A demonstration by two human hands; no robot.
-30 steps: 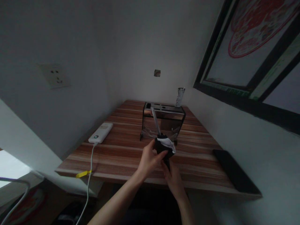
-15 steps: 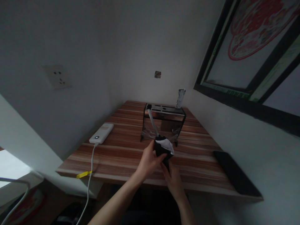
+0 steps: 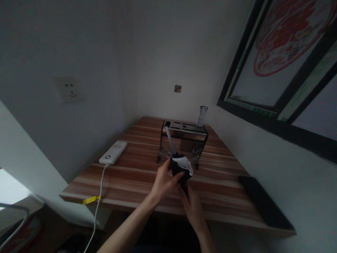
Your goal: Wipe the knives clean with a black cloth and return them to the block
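Above the near part of the wooden table, both hands hold one black object (image 3: 177,170) with a crumpled white piece on its upper side. A slim silvery bar (image 3: 170,140) extends from it toward the rack; I cannot make out its exact kind. My left hand (image 3: 163,181) is closed around the left side, thumb across its front. Lower down, my right hand (image 3: 192,203) grips the dark handle-like end. Just beyond stands a metal rack (image 3: 185,127) with slots in its top, black side frames and clear plastic film around its lower part. A wrapped upright piece (image 3: 202,116) sticks up from its right end.
On the left of the striped wooden table (image 3: 126,186) lies a white power bank (image 3: 113,153) with a white cable (image 3: 99,200) hanging over the edge. A yellow strip (image 3: 90,200) lies at the front edge. A dark flat object (image 3: 265,202) lies at the right, beside the wall.
The view has tilted slightly, so the table and rack sit a little lower. Both hands keep their hold on the black object, which has shifted slightly left in view.
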